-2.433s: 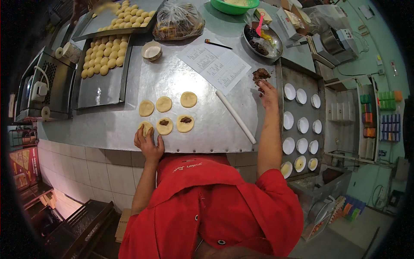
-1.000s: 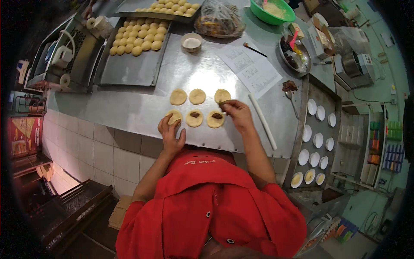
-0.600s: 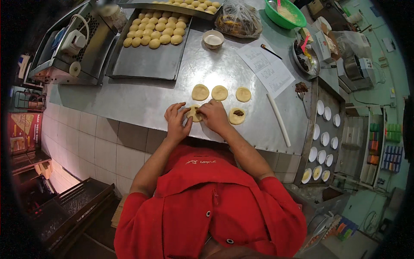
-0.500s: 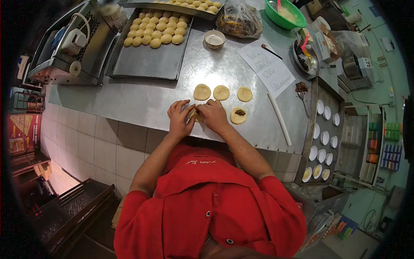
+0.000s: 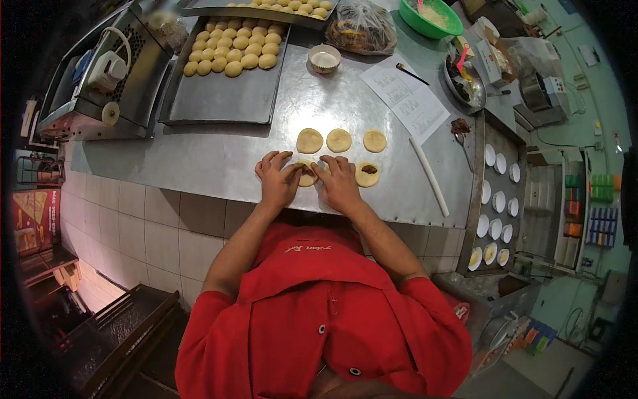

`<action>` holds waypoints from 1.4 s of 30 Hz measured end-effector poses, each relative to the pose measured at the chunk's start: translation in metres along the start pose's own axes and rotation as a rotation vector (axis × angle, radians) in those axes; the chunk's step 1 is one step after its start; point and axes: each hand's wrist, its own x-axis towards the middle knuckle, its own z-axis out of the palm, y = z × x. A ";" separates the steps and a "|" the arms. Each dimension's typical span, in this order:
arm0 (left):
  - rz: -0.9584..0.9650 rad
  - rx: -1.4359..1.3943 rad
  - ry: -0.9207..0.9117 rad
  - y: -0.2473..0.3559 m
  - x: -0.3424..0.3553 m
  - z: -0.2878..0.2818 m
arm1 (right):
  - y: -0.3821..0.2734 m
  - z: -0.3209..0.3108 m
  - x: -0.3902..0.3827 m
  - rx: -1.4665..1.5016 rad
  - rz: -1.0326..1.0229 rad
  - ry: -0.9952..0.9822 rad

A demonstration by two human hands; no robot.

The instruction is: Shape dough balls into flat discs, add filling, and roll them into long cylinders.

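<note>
My left hand (image 5: 278, 181) and right hand (image 5: 341, 183) touch the dough round (image 5: 308, 179), grip closure unclear; likely soft, best taken by its rim.

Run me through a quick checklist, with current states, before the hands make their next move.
1. Left hand and right hand at the leftmost front dough round: ok.
2. Filling amount on that round: cannot tell, hands hide part.
3. Rightmost front dough round topped: ok, dark filling on it.
4. Back-row dough rounds topped: not ok, all three bare.
5. White rod clear of the dough: ok, lying apart to the right.
</note>
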 end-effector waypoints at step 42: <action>0.145 0.191 -0.221 0.014 -0.054 -0.030 | -0.018 0.023 -0.035 -0.206 -0.021 0.119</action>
